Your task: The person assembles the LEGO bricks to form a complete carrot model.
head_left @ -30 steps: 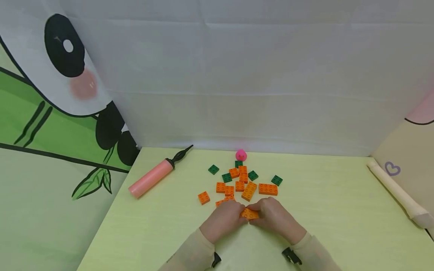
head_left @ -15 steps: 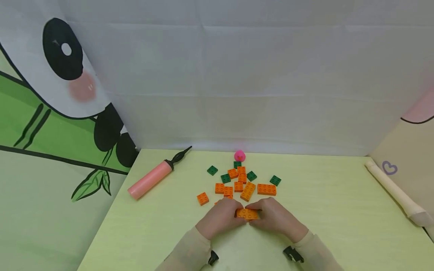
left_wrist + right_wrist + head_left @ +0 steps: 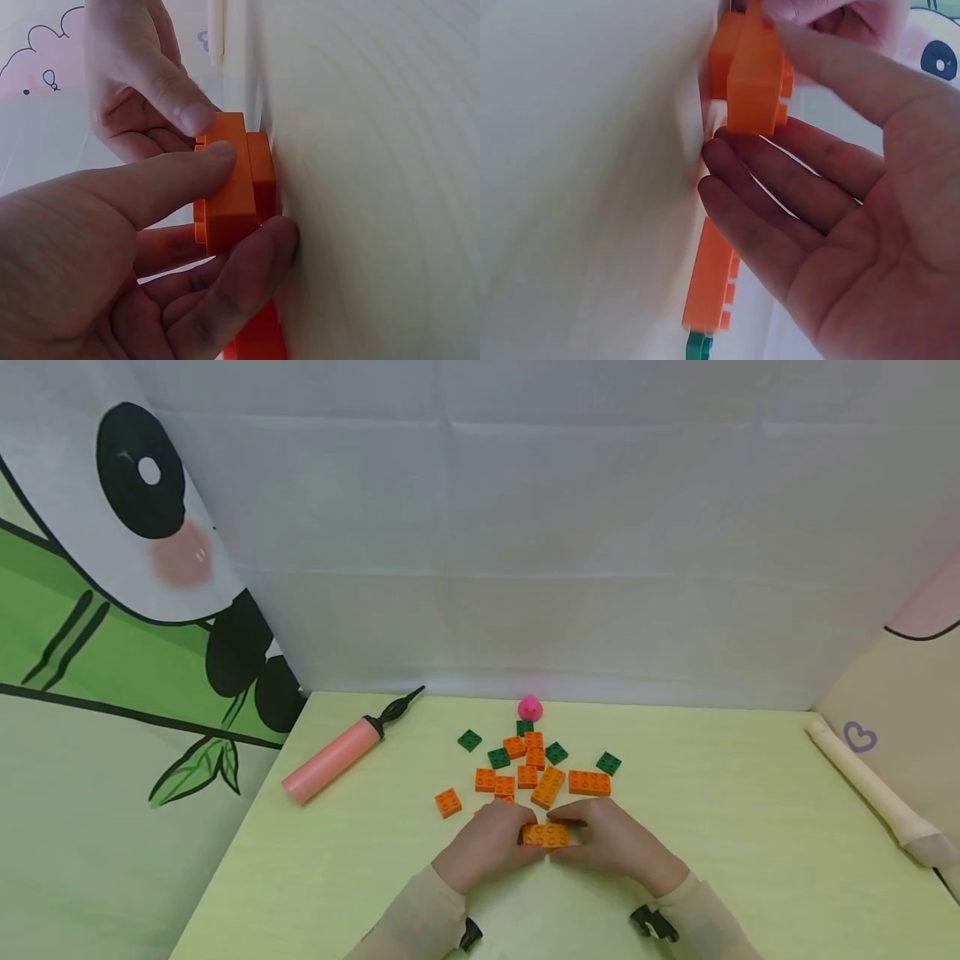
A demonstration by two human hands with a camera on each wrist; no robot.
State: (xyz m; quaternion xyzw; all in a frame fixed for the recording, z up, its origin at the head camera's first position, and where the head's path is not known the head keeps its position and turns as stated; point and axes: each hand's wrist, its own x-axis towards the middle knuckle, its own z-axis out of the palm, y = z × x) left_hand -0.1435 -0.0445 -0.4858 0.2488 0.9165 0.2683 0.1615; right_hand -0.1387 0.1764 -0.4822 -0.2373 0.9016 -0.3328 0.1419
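An orange toy building brick [image 3: 545, 836] with studs on top lies between my two hands. Below it, in the left wrist view, a smaller orange brick [image 3: 261, 166] is joined and sits at the table surface. My left hand [image 3: 487, 845] pinches the upper brick, thumb on its near side and fingers on the far side. Around the other end is my right hand [image 3: 618, 845], its fingers spread loosely. In the right wrist view the right thumb reaches the upper brick's near face, while the fingers [image 3: 795, 180] extend apart behind it.
Several orange bricks [image 3: 589, 782] and green bricks [image 3: 608, 763] lie scattered beyond the hands. A small pink toy [image 3: 530, 708] stands at the table's back edge. To the left lies a pink hand pump [image 3: 333, 766] with a black handle. A printed cloth [image 3: 562, 560] rises behind the table.
The orange brick has turned from slightly slanted to level and shifted a little left. My right hand has loosened, so a gap shows between its fingers and the brick.
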